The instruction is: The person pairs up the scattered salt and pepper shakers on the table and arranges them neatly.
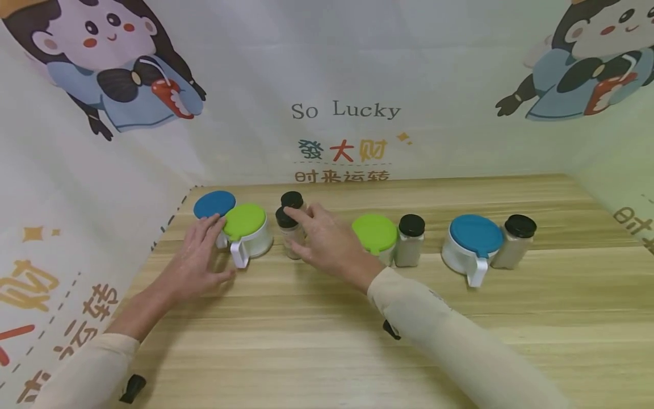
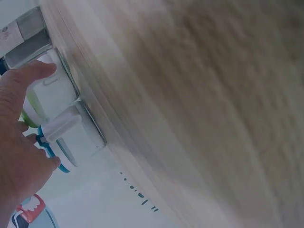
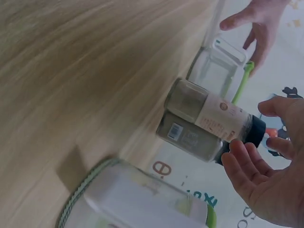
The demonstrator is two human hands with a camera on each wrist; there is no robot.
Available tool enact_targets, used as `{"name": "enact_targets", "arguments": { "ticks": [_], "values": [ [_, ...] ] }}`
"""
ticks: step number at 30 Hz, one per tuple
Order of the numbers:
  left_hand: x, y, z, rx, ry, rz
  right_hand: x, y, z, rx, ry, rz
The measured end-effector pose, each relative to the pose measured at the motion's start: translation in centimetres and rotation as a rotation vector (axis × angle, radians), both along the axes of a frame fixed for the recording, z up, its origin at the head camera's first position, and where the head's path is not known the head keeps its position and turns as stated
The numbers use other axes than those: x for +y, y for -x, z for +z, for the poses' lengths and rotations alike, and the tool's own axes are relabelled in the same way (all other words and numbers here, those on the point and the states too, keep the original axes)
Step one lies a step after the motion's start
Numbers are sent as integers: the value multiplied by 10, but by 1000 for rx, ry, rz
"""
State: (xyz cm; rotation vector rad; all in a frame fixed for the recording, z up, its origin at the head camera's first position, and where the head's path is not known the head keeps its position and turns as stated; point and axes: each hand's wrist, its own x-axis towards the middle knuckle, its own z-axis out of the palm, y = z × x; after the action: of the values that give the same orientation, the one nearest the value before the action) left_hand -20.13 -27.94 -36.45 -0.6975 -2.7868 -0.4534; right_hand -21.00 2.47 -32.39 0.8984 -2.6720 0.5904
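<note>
My left hand (image 1: pixel 196 264) is at the left, its fingertips by the green-lidded pot (image 1: pixel 246 221) and the blue-lidded pot (image 1: pixel 214 204) behind it. Whether those fingertips touch the lids I cannot tell. The fingers are spread and loosely bent. My right hand (image 1: pixel 332 241) reaches over the front black-capped spice jar (image 1: pixel 290 234), thumb and fingers apart around its cap. In the right wrist view this jar (image 3: pixel 223 116) carries a pale label, and a second black-capped jar (image 3: pixel 190 137) stands against it. Both jars are upright.
To the right along the wooden table (image 1: pixel 286 341) stand another green-lidded pot (image 1: pixel 374 232), a black-capped jar (image 1: pixel 410 241), a blue-lidded pot (image 1: pixel 474 238) and one more jar (image 1: pixel 517 241). A printed cloth (image 1: pixel 347 68) hangs behind the table and at its sides.
</note>
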Motion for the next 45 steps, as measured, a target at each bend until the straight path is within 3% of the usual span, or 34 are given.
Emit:
{"name": "enact_targets", "arguments": {
  "ticks": [8,13,17,20,22,25,28,32,34,36,45],
  "values": [
    [-2,-1,-3,7,-57,1,-11,5,-8,-21,-41,-41],
    [3,-5,-8,19,-95,74,-18,7,-12,-18,2,-71],
    [11,-4,-7,124,-2,156,-21,8,-14,3,26,-83],
    [20,-2,-2,158,112,201,-22,8,-16,-8,36,-91],
    [27,0,3,112,149,227,-21,8,-18,-22,51,-97],
    [37,2,9,5,115,258,-21,10,-21,-45,91,-102],
    [43,2,10,-147,-57,255,-21,11,-24,-139,190,-116],
    [43,0,6,-267,-246,213,-22,12,-27,-318,348,-138],
    [42,-1,4,-280,-242,199,-22,13,-29,-372,389,-124],
    [40,-2,5,-267,-183,205,-21,13,-30,-401,395,-102],
    [36,-8,11,-243,-144,220,-22,14,-32,-388,383,-57]
  ]
}}
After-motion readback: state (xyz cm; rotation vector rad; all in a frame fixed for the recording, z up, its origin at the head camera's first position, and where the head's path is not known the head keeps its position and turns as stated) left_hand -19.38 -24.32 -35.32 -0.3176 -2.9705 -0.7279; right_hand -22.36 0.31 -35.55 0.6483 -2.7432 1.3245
